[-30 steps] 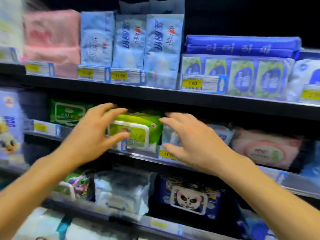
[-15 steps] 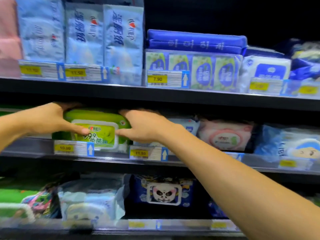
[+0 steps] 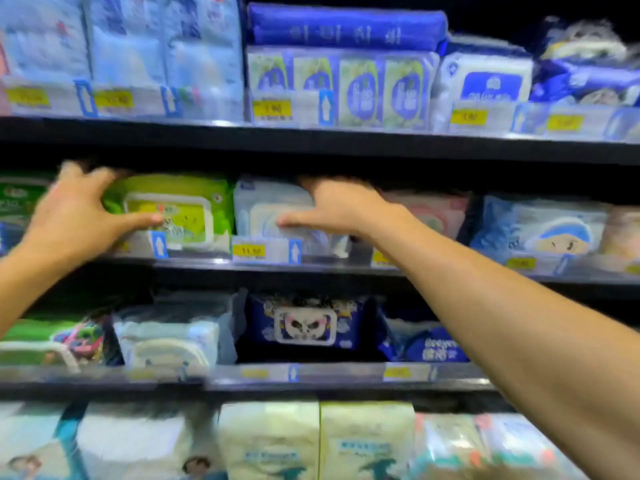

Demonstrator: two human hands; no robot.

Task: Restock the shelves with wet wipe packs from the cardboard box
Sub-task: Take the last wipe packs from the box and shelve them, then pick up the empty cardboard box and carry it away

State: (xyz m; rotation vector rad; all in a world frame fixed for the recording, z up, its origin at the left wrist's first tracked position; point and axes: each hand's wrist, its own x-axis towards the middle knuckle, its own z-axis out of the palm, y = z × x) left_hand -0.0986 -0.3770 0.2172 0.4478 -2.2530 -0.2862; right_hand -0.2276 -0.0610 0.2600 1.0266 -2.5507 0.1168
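Left hand [image 3: 74, 216] grips green pack [image 3: 194, 202] — right hand [image 3: 346, 213] pale pack [image 3: 266, 206] (thumbs in front).

Overhead: dark gap under upper shelf [image 3: 311, 147], open to fingers.
Sides: green pack [image 3: 197, 199] and pale pack [image 3: 266, 209] crowd together.
Front: price-tag rail [image 3: 263, 251] bars lower fronts.

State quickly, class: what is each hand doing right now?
Left hand: grips the green pack.
Right hand: grips the pale blue pack.
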